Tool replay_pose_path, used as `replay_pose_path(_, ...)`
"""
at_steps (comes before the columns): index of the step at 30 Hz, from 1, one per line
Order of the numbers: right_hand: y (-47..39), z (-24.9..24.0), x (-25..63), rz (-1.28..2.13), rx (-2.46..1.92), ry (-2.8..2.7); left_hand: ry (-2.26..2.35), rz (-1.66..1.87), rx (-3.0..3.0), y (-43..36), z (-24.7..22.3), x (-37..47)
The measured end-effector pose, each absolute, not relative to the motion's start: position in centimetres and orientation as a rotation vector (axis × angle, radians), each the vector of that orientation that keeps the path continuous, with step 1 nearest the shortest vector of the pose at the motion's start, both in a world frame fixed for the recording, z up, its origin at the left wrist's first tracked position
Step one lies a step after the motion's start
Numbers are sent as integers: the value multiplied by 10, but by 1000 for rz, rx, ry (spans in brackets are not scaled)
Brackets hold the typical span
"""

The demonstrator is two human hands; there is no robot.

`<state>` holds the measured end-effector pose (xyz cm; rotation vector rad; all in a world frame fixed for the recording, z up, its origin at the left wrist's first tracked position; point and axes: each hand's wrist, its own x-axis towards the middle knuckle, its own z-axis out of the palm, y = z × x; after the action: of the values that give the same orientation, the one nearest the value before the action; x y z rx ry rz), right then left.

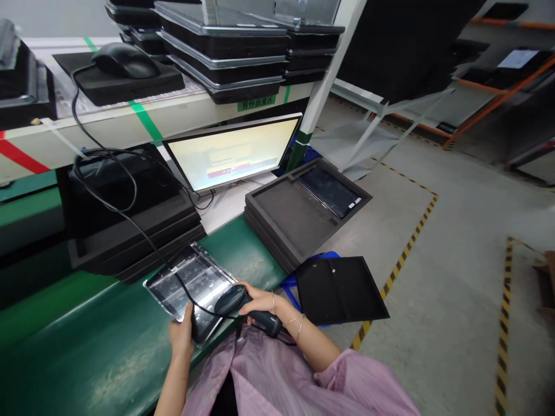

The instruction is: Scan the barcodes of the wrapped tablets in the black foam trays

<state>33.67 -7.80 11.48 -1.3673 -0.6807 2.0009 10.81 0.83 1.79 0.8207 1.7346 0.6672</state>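
A flat, shiny display panel (pixel 193 280), apparently with clear film at its edges, lies tilted over the green bench. My left hand (pixel 181 335) grips its near edge, the thumb on top and the other fingers hidden beneath. In my right hand (pixel 259 301) is a dark handheld barcode scanner (pixel 230 299), its head over the panel's right edge. The scanner's black cable (pixel 150 240) crosses the panel and runs up to the shelf on the left.
A lit monitor (pixel 234 153) stands behind the bench (pixel 56 346). Stacked foam trays (pixel 281 214), the top one holding a dark panel (pixel 330 189), sit at the right. Below them is a black tray (pixel 342 289). More trays (pixel 225 58) and a mouse (pixel 125 59) occupy the shelf.
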Motion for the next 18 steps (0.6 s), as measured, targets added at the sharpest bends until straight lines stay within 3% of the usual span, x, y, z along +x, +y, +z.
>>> replay_pose_path(9,-85,145,366,1685,-1550,-803,1591,862,456,31,92,76)
replay_pose_path(18,-72,136,345,1654,-1910,-1194,1685,1034,369,9,88,9)
